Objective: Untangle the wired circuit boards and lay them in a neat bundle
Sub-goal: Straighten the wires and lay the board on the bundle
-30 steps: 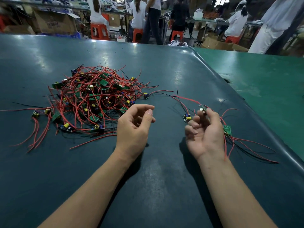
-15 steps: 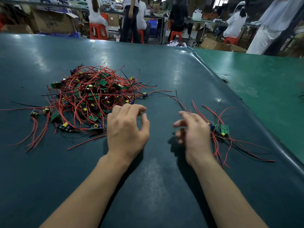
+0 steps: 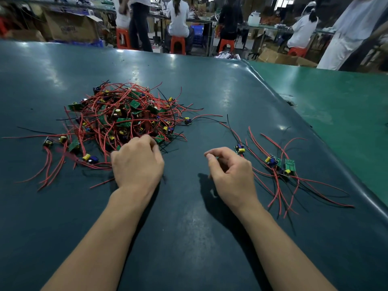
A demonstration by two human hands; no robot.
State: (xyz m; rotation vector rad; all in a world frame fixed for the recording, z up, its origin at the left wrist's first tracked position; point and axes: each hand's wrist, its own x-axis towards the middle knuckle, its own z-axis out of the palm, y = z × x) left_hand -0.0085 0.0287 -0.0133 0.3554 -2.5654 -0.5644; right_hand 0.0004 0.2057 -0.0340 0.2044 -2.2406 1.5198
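The tangled pile [image 3: 123, 120] lies just ahead of the left hand [image 3: 136, 164], whose curled fingertips reach its near edge; whether they pinch a wire cannot be told. The right hand [image 3: 231, 173], loosely curled and empty, sits left of the sorted bundle [image 3: 279, 164], whose wires trail toward the person.

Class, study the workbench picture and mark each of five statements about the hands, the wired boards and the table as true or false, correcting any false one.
1. The big tangled pile lies on the left of the dark table. True.
2. The right hand holds a circuit board. False: its loosely curled fingers hold nothing.
3. A small group of sorted boards lies to the right of the right hand. True.
4. The left hand rests far from the pile. False: its fingers reach the pile's near edge.
5. Most wires are blue. False: most are red, a few black.
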